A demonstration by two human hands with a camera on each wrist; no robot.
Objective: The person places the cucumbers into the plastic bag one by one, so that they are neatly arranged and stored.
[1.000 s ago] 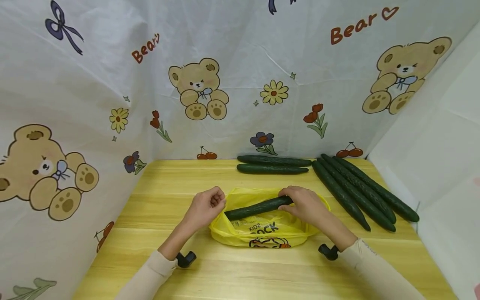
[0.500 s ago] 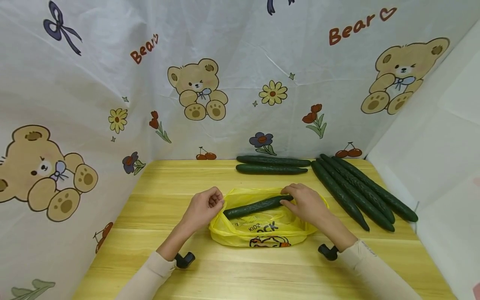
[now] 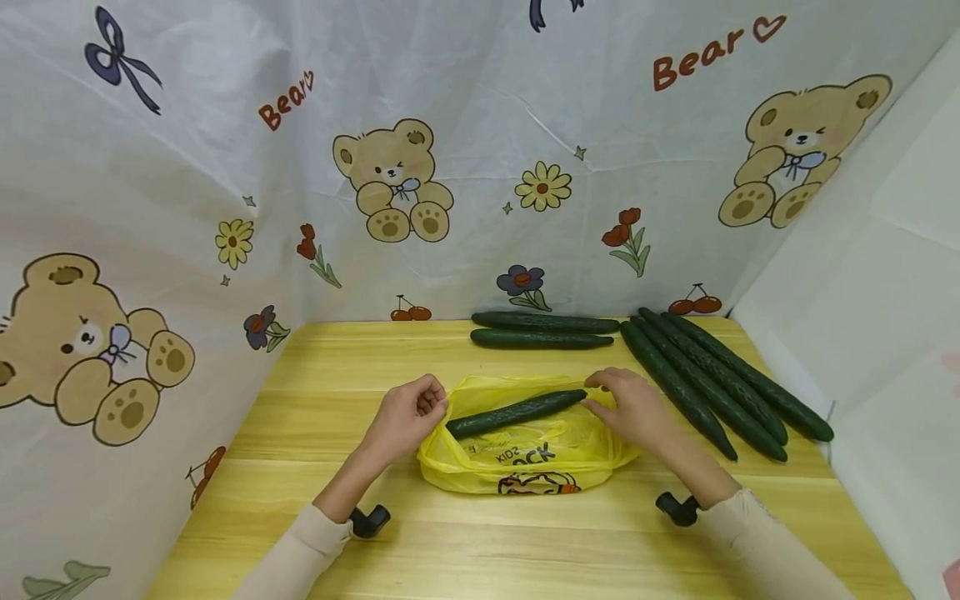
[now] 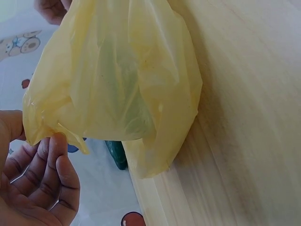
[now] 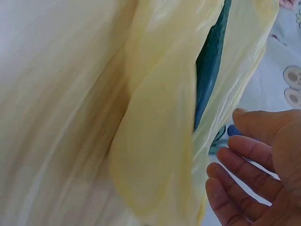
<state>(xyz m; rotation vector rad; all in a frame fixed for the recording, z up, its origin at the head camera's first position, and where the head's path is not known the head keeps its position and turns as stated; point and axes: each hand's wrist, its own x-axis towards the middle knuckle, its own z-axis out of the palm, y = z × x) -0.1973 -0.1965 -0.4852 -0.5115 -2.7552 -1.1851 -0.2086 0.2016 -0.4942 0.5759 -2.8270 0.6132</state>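
Note:
A yellow plastic bag with printed lettering lies on the wooden table with its mouth spread. Inside it a dark green cucumber slants up to the right, its right end near the rim. My left hand pinches the bag's left rim between thumb and fingertips, as the left wrist view shows on the yellow plastic. At the bag's right side my right hand is apart from the cucumber's end, holding nothing. In the right wrist view its fingers are spread and loosely bent beside the bag.
Two cucumbers lie side by side along the table's back edge. Several more cucumbers fan out at the back right, close to the right hand. Printed white cloth walls the table at the back and sides.
My right hand has let go of the cucumber's end and moved a little to the right. The cucumber now rests in the bag. The left hand keeps its pinch on the rim.

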